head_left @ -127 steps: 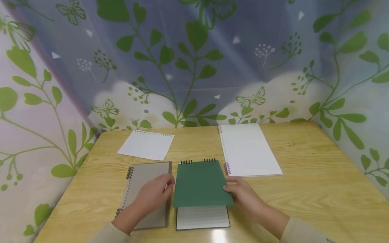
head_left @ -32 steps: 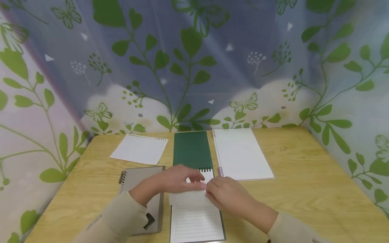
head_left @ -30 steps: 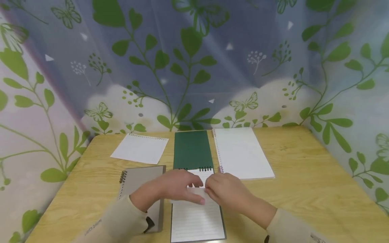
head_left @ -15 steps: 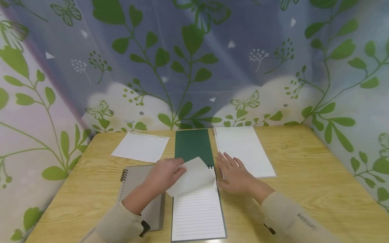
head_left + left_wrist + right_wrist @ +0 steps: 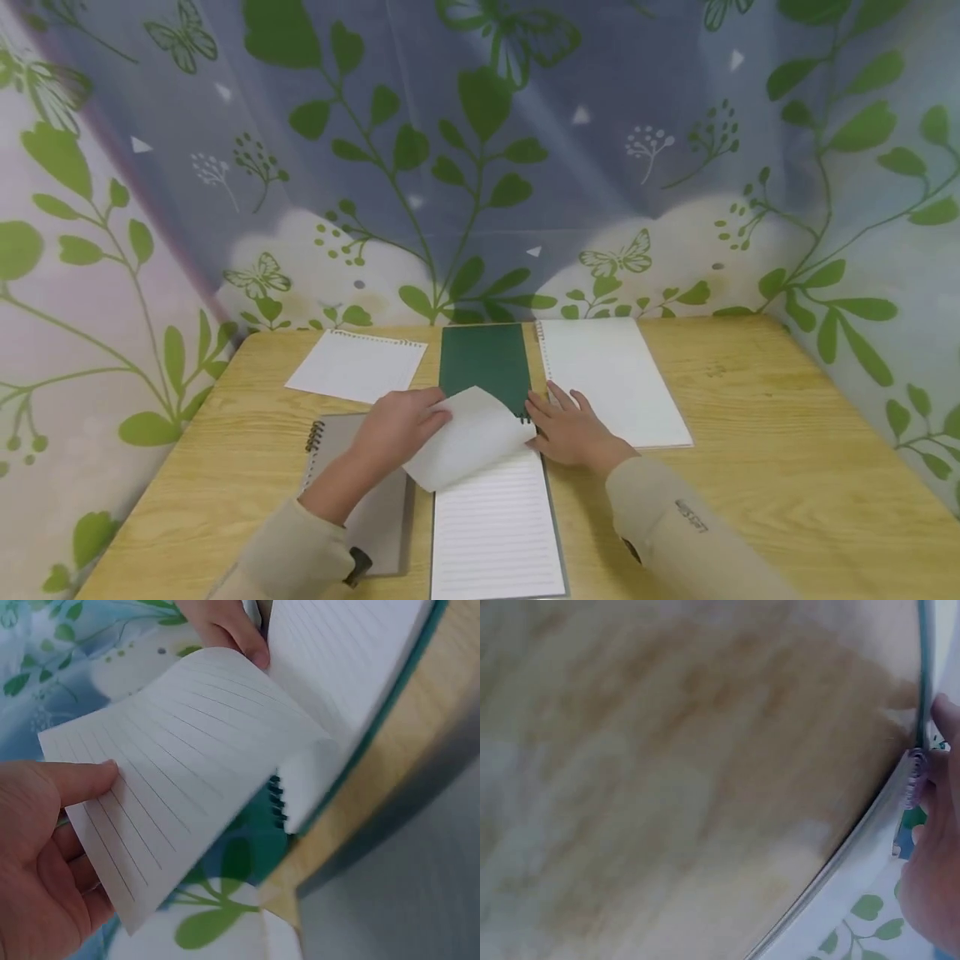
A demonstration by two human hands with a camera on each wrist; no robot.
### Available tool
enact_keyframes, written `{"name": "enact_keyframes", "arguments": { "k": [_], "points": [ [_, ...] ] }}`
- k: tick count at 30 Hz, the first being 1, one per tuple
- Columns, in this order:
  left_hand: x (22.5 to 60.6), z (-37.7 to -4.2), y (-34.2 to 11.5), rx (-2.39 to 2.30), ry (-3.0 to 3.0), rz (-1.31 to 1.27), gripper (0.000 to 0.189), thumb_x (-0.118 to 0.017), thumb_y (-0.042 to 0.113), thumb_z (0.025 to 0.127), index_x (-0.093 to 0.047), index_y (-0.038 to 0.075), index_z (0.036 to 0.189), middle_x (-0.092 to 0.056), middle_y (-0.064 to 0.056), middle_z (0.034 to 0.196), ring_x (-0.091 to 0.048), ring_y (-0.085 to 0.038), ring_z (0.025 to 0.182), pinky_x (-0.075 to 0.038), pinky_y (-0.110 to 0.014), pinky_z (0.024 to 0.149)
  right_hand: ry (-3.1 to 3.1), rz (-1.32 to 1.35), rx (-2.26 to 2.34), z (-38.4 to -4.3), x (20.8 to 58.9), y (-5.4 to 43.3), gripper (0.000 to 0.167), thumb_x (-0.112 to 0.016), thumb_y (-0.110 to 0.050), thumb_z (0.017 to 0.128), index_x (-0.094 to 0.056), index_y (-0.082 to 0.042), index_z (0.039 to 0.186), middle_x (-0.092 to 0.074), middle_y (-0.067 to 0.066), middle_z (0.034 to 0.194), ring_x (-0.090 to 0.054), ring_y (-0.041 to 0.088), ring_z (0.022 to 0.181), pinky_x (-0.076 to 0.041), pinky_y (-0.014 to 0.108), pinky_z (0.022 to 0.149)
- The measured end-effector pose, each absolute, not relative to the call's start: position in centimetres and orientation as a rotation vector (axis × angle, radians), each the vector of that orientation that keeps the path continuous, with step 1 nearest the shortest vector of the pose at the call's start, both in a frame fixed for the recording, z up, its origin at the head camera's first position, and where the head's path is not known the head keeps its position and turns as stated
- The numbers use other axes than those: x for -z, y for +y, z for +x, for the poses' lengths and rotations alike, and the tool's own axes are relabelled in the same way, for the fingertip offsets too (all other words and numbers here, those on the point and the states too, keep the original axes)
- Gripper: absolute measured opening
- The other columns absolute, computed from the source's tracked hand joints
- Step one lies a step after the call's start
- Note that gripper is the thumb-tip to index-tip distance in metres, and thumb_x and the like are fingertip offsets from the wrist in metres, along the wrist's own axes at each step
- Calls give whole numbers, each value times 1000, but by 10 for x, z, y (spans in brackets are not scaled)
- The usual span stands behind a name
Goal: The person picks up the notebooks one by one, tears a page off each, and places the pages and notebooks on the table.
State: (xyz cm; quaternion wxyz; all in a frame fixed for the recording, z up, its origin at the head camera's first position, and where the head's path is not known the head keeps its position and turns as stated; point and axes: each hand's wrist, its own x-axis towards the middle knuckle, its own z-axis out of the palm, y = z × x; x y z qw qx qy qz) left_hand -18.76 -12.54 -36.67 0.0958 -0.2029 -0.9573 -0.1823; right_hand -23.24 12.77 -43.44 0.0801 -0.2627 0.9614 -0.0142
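A green-covered spiral notepad (image 5: 498, 542) lies in the middle of the table, its green cover (image 5: 483, 358) folded back beyond the rings. My left hand (image 5: 397, 429) pinches the left part of a lifted lined page (image 5: 468, 442). In the left wrist view, the thumb lies over this page (image 5: 165, 757) with the fingers behind it, and the sheet curves toward the black rings (image 5: 277, 799). My right hand (image 5: 573, 429) rests with spread fingers at the pad's upper right edge, beside the white spiral notebook (image 5: 615, 383). The right wrist view shows this hand (image 5: 934, 847) only partly.
A grey spiral notebook (image 5: 375, 517) lies left of the notepad, partly under my left forearm. Behind it is a loose white sheet (image 5: 358, 365) with a torn perforated edge. The wooden table (image 5: 750, 467) meets a leaf-patterned curtain (image 5: 487, 167) at the back.
The green cover has been flipped back. Both hands were together on a page near the rings; my left hand has drawn the page up and left, and my right hand has let go and spread.
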Motion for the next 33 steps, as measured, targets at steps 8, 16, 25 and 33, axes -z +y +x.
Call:
{"name": "enact_keyframes", "arguments": {
  "k": [8, 16, 25, 33],
  "points": [
    [401, -177, -153, 784, -2962, -197, 14, -63, 22, 86, -61, 8, 85, -54, -2, 68, -42, -13, 62, -35, -26, 56, 2852, -763, 19, -232, 438, 129, 61, -34, -46, 97, -29, -9, 144, -24, 5, 152, -11, 30, 142, -11, 51, 112],
    [437, -171, -159, 990, -3006, 4, 16, -61, 21, 87, -58, 5, 83, -51, 0, 67, -42, -12, 62, -34, -25, 55, 2844, -751, -13, -234, 438, 131, 61, -32, -47, 97, -27, -10, 145, -23, 4, 153, -11, 30, 143, -10, 51, 112],
    [439, -169, -160, 1029, -3014, 61, 20, -61, 20, 87, -62, 1, 94, -59, -3, 76, -45, -13, 66, -38, -25, 57, 2835, -744, 8, -234, 442, 132, 62, -32, -49, 97, -26, -11, 145, -22, 3, 153, -11, 29, 143, -10, 52, 112],
    [436, -166, -162, 1061, -3003, 97, 22, -60, 20, 87, -62, 1, 97, -63, -6, 80, -47, -13, 67, -39, -25, 58, 2833, -737, 15, -234, 440, 131, 62, -31, -49, 96, -25, -13, 146, -21, 2, 153, -10, 29, 143, -10, 52, 112]
  ]
}}
